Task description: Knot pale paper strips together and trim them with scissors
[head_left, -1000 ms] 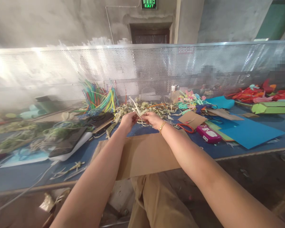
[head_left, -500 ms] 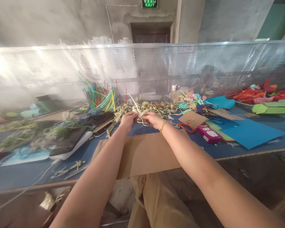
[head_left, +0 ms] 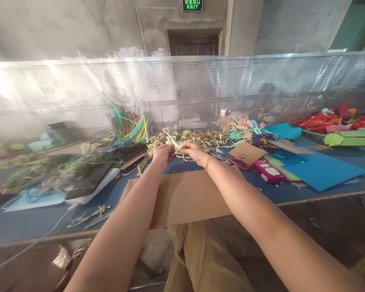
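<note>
Bare grey wall rose behind a perforated metal screen, and along the foot of that screen ran a blue worktop crowded with craft scraps. Near its middle the left hand and the right hand were close together, fingertips almost meeting, with a pale strip pinched between them. Both appeared to grip it, though the fingers were small and soft in the view, so exactly where each one pressed could not be told.

The strip lay right at the fingertips, on the far side of the hands, its long axis slanting from the far left down toward the right hand. Its free end pointed away from the person, over toward the screen. Neither hand was clearly nearer to it; they flanked it from either side.

Just beyond the fingers spread a tangled pile of similar strips, with a lidded jar behind its right end. A flat piece of cardboard lay between the forearms, jutting past the worktop's front edge. To the right of the right wrist, which wore a bracelet, were red-handled scissors and a purple box.
</note>
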The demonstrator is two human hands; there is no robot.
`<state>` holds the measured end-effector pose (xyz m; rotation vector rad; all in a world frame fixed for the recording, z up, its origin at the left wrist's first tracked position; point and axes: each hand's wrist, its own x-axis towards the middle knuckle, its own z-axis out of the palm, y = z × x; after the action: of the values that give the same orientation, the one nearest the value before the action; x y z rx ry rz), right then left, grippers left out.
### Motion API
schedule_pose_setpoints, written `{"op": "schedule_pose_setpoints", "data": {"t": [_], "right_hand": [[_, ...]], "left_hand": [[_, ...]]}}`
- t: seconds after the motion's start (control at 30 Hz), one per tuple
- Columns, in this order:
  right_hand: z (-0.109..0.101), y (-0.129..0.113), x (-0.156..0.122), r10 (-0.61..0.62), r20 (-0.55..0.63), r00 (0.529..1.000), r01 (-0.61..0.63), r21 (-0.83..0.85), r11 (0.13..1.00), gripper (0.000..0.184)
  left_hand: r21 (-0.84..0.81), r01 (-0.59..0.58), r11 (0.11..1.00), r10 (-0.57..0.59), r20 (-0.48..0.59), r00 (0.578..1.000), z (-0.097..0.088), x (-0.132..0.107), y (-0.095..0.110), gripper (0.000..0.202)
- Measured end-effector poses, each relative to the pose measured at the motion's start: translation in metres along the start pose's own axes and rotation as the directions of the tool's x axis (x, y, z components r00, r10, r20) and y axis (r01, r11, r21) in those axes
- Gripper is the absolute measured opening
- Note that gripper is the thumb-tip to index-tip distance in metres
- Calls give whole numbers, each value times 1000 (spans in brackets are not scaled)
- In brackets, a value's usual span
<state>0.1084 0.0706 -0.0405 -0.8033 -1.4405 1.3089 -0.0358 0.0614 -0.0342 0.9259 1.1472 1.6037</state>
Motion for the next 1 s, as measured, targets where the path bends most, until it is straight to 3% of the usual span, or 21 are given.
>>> {"op": "schedule_pose_setpoints", "data": {"t": [0.2,0.5,0.7,0.9,1.0], "right_hand": [[4,4,0,4,-33,999,-5,-24,1000,9],[4,-2,-2,93,-72,993,-91,25,995,13],[3,-1,0,170,-97,981,-163,77,984,8],[1,0,0,146,-93,985,-142,52,989,15],[3,0,0,98,-89,991,-98,8,995,16]], "left_hand": [[-26,0,1000,1,41,999,4,-1,-3,21],[-78,25,997,-12,160,987,6,-4,2,24],[-106,66,992,-51,139,989,5,-4,4,36],[52,-63,997,46,284,958,3,-2,-2,31],[82,-79,993,55,263,963,2,1,-6,27]]}}
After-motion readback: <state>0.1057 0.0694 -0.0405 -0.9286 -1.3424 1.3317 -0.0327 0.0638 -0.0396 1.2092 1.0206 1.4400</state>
